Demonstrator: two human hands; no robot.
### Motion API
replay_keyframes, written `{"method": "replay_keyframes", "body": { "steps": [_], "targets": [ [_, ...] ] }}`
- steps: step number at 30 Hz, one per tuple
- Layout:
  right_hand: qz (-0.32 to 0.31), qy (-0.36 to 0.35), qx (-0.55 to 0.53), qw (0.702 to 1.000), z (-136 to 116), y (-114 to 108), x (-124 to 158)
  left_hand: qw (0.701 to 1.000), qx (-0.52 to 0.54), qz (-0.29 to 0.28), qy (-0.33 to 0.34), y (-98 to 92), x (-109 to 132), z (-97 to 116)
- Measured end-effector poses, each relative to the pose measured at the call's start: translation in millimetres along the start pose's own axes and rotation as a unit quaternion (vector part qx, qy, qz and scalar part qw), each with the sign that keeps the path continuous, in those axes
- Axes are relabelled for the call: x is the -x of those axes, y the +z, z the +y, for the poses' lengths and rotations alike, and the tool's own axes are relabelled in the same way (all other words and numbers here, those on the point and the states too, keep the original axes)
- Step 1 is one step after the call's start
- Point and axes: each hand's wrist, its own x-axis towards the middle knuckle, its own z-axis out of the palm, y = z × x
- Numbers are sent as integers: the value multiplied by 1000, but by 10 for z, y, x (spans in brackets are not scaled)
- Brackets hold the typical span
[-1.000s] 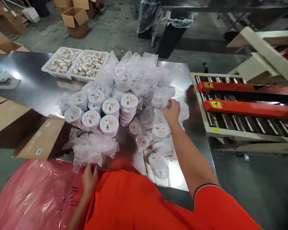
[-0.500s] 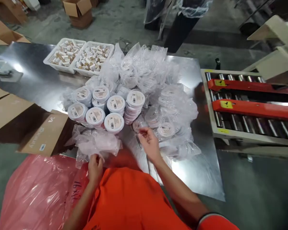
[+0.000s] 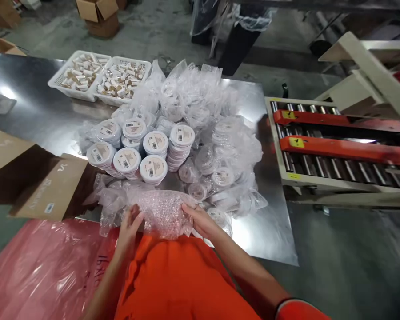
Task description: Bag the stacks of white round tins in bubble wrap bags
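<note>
A clear bubble-wrap bag (image 3: 165, 211) is stretched flat in front of my body, at the near edge of the steel table. My right hand (image 3: 202, 221) pinches its right edge between thumb and fingers. At the left edge my left hand (image 3: 129, 227) has its fingers closed on the plastic. More loose bubble-wrap bags (image 3: 111, 200) lie just beyond the left hand. Behind them stand several stacks of round white discs with barcode labels (image 3: 154, 169). Several wrapped discs (image 3: 223, 177) are heaped beyond my right hand.
Two white baskets (image 3: 96, 95) of small white-and-brown pieces sit at the back left of the steel table (image 3: 36, 111). An open cardboard box (image 3: 53, 189) is at the left, above a red plastic bag (image 3: 43, 271). A roller conveyor (image 3: 336, 171) with red rails stands right.
My right hand has come from the wrapped discs to the bag's right edge. The bag, crumpled before, is now spread between both hands. The view has shifted slightly right.
</note>
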Motion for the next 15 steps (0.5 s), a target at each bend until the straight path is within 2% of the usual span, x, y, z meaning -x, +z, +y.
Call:
{"method": "replay_keyframes", "body": {
  "steps": [2,3,5,7,9,11,13,15],
  "targets": [
    [-7,16,-8,1000,-22,-39,19,982,87,-134,-97,5,-73,54],
    [-3,18,-6,1000,-9,-55,9,971,114,-166,-125,16,-89,77],
    [5,7,16,1000,39,-95,-45,967,125,-169,-145,23,-92,112],
    [33,-28,76,996,79,-138,-122,979,84,-141,-121,-27,-78,140],
    [92,-95,145,981,76,-146,-195,993,-15,-100,-61,-149,-60,174],
    [142,-161,181,960,16,-68,-262,986,-167,-8,24,-314,-31,224],
    [141,-198,177,954,-97,110,-344,934,-322,111,110,-461,17,277],
    [112,-203,151,961,-244,351,-466,873,-423,166,177,-537,69,313]
  ]
}}
